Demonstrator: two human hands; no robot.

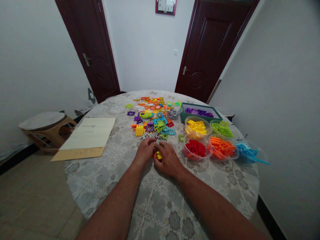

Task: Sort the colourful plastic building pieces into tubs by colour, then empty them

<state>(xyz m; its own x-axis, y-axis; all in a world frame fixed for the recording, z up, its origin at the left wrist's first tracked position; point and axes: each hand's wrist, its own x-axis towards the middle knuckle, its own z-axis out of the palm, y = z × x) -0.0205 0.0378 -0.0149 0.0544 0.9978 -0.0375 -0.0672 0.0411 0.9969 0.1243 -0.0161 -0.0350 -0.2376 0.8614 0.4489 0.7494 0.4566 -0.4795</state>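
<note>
My left hand (pixel 145 151) and my right hand (pixel 168 157) meet at the near side of a pile of toy pieces, low over the table. Between them are a few yellow and orange plastic building pieces (pixel 158 155), mostly covered by my fingers. The fingers of both hands are curled around these pieces. Just beyond lies a mixed heap of notched plastic building pieces (pixel 160 126) in many colours. A yellow square piece (pixel 139 131) rests at the heap's left front.
Clear bowls hold red (pixel 195 148), yellow (pixel 196 127), orange (pixel 222 147), green (pixel 222 129) and blue pieces (pixel 247 151) at the right. Behind them stands a green box (pixel 184 115) with purple pieces. A paper sheet (pixel 88 133) lies left. A stool (pixel 47 128) stands beyond the table.
</note>
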